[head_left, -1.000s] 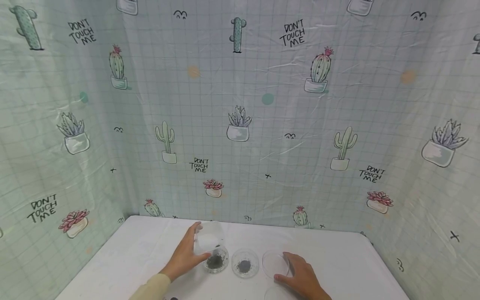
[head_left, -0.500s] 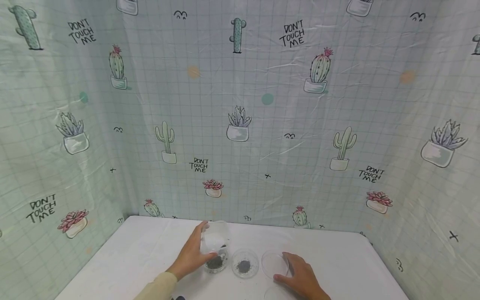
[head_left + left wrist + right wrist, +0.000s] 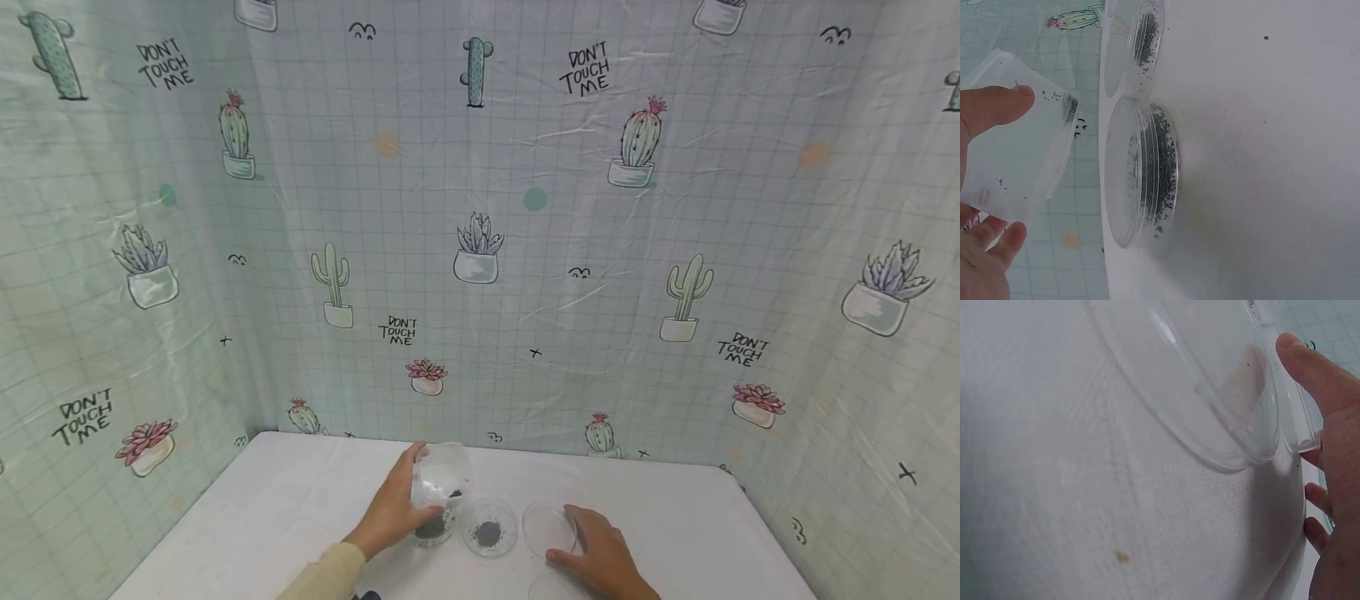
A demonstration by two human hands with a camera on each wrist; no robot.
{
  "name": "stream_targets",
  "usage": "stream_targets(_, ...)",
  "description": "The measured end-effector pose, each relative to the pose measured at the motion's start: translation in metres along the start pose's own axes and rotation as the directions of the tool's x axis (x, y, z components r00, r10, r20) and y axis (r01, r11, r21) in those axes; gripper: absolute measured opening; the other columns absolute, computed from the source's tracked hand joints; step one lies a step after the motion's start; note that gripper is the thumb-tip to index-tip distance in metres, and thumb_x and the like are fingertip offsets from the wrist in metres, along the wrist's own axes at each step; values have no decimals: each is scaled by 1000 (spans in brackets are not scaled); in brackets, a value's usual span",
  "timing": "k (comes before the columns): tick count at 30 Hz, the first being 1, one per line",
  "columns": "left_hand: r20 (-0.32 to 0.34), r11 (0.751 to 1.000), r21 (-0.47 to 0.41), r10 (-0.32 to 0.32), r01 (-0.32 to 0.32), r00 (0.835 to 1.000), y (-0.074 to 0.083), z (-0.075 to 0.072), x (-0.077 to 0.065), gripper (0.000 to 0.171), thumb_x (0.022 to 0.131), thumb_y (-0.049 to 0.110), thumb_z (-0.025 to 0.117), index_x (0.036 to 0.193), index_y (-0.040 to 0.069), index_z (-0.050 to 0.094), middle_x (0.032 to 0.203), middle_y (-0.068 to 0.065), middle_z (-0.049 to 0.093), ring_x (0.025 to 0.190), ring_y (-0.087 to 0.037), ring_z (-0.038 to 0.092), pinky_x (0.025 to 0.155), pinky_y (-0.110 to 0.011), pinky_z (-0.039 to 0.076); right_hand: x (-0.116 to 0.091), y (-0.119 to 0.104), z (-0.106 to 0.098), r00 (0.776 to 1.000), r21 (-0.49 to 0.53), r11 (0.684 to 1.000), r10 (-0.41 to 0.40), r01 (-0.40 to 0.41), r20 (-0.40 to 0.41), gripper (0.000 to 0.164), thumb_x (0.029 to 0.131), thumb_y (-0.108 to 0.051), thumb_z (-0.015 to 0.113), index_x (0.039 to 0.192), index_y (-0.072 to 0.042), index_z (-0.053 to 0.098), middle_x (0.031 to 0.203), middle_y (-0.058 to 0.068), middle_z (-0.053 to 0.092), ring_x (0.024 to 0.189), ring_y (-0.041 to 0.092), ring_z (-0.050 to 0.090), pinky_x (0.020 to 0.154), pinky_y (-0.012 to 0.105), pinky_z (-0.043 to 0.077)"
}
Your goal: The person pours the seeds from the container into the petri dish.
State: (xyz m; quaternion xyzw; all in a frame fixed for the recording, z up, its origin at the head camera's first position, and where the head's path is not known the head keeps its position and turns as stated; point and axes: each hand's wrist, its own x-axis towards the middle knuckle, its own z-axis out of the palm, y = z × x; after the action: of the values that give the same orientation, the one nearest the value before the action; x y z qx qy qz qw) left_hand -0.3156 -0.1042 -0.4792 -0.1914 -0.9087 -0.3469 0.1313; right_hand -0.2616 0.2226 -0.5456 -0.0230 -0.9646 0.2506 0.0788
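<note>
My left hand (image 3: 393,507) grips a translucent plastic tub (image 3: 441,473), tilted over the left petri dish (image 3: 448,538). In the left wrist view, small dark granules gather in one corner of the tub (image 3: 1019,150), with thumb and fingers on opposite sides. Below it, the clear petri dish (image 3: 1121,200) contains a heap of the same granules. The middle petri dish (image 3: 506,518) has a smaller dark heap. My right hand (image 3: 606,552) holds the edge of a clear petri dish (image 3: 546,530) without granules, thumb at the near side and fingers at the far side.
Another clear dish (image 3: 547,590) lies nearer, partly cut off by the frame. A dark round object (image 3: 371,596) shows at the bottom edge. The white table (image 3: 675,508) ends against a cactus-print curtain (image 3: 480,350). Stray granules (image 3: 1266,37) dot the tabletop.
My left hand has shifted steadily right with the tilted tub, now covering more of the left petri dish. The dark object at the bottom edge has moved right too. My right hand stays put.
</note>
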Motion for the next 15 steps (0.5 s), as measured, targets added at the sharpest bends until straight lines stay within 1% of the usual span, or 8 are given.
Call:
stream_targets(9,10,999,9,33,-33,999,5,5,2,105,60,32,83,143,18,21,140,-5,39,128,-28,41,103,-48,39,0,2,1,1000,1,1000,-20,20,-21,91,58,-72,64,127,-15,51,129,8,54,122,33,46,100,58,34)
stream_targets(15,11,999,17,51,-51,999,9,10,4,104,60,34,83,142,18,22,140,-5,39,128,-28,41,102,-47,40,1,1,1,1000,1,1000,-10,10,-7,92,58,-73,63,128,-15,50,130,8,53,123,33,46,101,59,34)
